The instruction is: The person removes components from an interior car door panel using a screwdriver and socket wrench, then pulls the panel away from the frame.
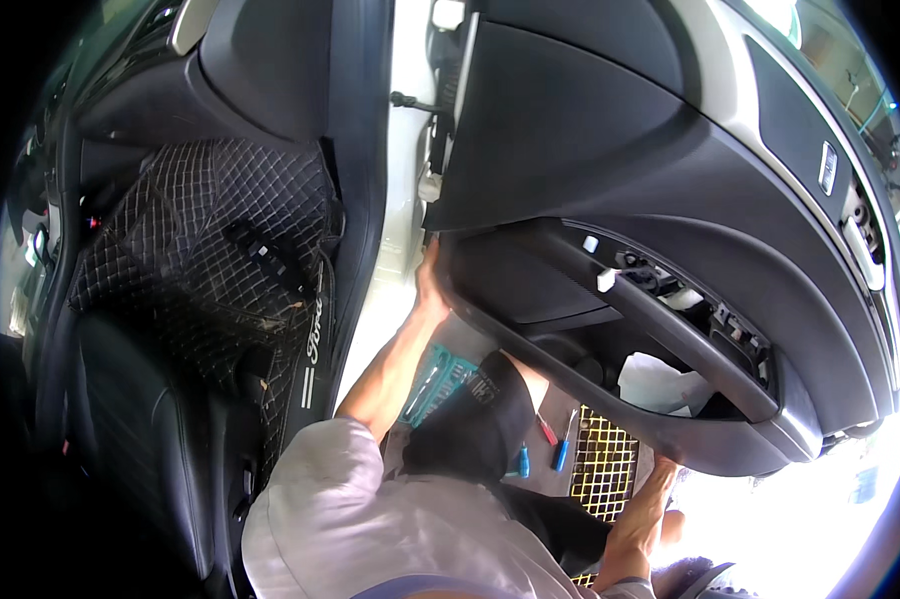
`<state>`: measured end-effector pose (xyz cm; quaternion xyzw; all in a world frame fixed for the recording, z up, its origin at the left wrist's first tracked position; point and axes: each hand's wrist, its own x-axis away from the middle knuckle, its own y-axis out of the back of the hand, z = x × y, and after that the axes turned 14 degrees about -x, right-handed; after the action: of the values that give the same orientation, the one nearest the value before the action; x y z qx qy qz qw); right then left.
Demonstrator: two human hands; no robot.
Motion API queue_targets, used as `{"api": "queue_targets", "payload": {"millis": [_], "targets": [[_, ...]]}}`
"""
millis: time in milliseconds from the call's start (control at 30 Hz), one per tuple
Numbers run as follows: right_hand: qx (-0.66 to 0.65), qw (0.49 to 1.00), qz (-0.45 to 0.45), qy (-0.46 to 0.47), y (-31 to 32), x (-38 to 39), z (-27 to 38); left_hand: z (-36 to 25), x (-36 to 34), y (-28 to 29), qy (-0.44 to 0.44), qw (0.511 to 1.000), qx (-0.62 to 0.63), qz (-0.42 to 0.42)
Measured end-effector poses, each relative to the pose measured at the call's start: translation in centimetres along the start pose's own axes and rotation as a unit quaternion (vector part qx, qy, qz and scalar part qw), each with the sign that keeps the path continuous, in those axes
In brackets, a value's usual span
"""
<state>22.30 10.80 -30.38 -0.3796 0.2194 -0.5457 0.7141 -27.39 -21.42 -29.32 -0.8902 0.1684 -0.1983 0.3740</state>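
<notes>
A black car door panel [570, 120] fills the right half of the view, with a silver trim strip along its upper side. My left hand [431, 292] grips its edge nearest the door opening, fingers partly hidden behind it. My right hand [667, 465] is closed on the panel's lower edge at the other end, its fingertips out of sight. The armrest has an uncovered slot [684, 304] with clips and white fittings showing. Crumpled white paper or cloth [660, 383] lies in the door pocket.
A teal tool case [438, 384] lies on the floor by my leg. Screwdrivers with a blue handle [563, 456], a teal handle [524, 461] and a red handle [547, 430] lie near yellow grating [607, 454]. On the left are a black seat [141, 429] and quilted floor mat [186, 235].
</notes>
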Motion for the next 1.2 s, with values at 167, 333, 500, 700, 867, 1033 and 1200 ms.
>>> {"api": "queue_targets", "payload": {"millis": [167,333,500,700,867,1033,1200], "targets": [[0.017,1.0,0.002,-0.012,-0.3,-0.5,-1.2,-0.1,-0.3,2.0,0.016,1.0,-0.024,-0.012],[0.035,0.999,0.019,0.003,-1.0,-1.3,-0.9,-0.3,-0.3,1.5,-0.053,0.996,-0.074,-0.005],[0.06,0.998,0.004,-0.004,-1.0,-1.0,-1.7,-1.2,0.2,0.9,0.036,0.995,-0.051,-0.072],[0.058,0.998,0.014,-0.004,-1.3,-0.7,-1.0,-0.1,-1.0,2.0,-0.046,0.998,-0.033,0.028],[0.051,0.998,0.023,-0.008,-1.3,-0.9,-1.3,0.4,-2.0,2.7,-0.084,0.985,-0.15,0.004],[0.047,0.999,0.018,-0.004,-0.9,-0.7,-1.4,0.9,-3.5,3.6,-0.058,0.983,-0.169,0.03],[0.039,0.999,0.019,-0.005,-1.0,-1.1,-1.7,2.0,-4.4,4.2,-0.076,0.991,-0.102,0.049]]}}
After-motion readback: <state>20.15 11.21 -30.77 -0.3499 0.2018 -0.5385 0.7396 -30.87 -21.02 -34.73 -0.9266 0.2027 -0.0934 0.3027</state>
